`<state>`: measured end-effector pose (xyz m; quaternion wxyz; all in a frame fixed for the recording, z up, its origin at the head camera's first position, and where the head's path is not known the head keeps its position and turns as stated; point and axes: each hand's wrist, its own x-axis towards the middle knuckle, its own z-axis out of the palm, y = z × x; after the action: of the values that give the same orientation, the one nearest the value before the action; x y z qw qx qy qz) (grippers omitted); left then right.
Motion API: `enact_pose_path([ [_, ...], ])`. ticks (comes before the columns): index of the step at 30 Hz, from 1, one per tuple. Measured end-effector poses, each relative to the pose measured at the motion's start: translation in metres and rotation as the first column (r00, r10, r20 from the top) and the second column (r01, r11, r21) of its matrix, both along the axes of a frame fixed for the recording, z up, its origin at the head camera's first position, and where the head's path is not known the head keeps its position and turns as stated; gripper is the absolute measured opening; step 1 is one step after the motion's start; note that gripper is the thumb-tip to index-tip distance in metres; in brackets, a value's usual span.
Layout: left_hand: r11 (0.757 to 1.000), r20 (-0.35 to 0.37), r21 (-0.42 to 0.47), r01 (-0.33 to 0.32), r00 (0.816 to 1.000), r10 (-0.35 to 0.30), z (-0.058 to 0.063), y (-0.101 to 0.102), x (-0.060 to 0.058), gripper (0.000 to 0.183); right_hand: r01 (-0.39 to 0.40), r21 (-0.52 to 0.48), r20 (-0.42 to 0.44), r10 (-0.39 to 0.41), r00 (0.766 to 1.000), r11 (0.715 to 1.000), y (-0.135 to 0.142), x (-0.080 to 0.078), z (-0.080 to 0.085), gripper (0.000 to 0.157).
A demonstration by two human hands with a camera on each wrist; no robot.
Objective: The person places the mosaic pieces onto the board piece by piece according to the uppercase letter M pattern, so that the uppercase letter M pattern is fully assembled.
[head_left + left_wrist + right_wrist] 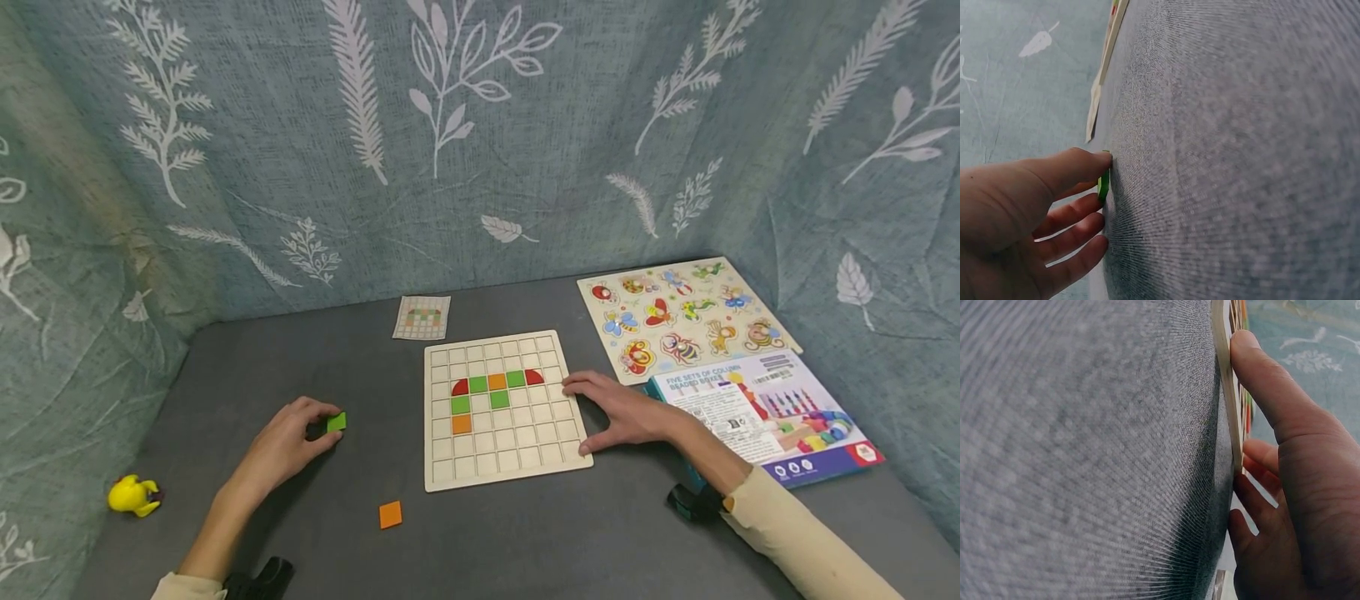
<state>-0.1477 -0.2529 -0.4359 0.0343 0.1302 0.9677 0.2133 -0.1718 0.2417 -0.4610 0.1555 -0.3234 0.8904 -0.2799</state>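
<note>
My left hand (288, 442) pinches a small green square tile (337, 422) between thumb and fingers, low over the grey table left of the board. In the left wrist view, the same green tile (1104, 185) shows edge-on at the fingertips. My right hand (622, 410) rests at the right edge of a wooden grid board (517, 462), its thumb and fingers spread along that side. Green and orange square tiles and two red rounded tiles (533, 377) form an arch-like pattern on the grid. A loose orange tile (390, 515) lies in front of the board.
Behind the board lies a small pattern card (422, 318). An insect puzzle board (675, 308) and a beaded-toy box (765, 417) lie at the right. A yellow toy (133, 496) sits at the far left. A patterned curtain (480, 167) hangs behind the table.
</note>
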Motion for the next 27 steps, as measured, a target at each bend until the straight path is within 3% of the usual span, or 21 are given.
enact_pose_path([
  [19,0.999,-0.01,-0.038,-0.003,1.0,0.003,-0.003,0.011,-0.002,0.028,-0.002,0.004,-0.005,0.002,1.0,1.0,0.001,0.001,0.0,0.085],
  [27,0.999,-0.052,-0.026,0.019,0.998,-0.021,-0.001,0.015,-0.004,0.027,0.001,0.0,-0.001,-0.001,1.0,1.0,0.001,0.001,0.001,0.085],
])
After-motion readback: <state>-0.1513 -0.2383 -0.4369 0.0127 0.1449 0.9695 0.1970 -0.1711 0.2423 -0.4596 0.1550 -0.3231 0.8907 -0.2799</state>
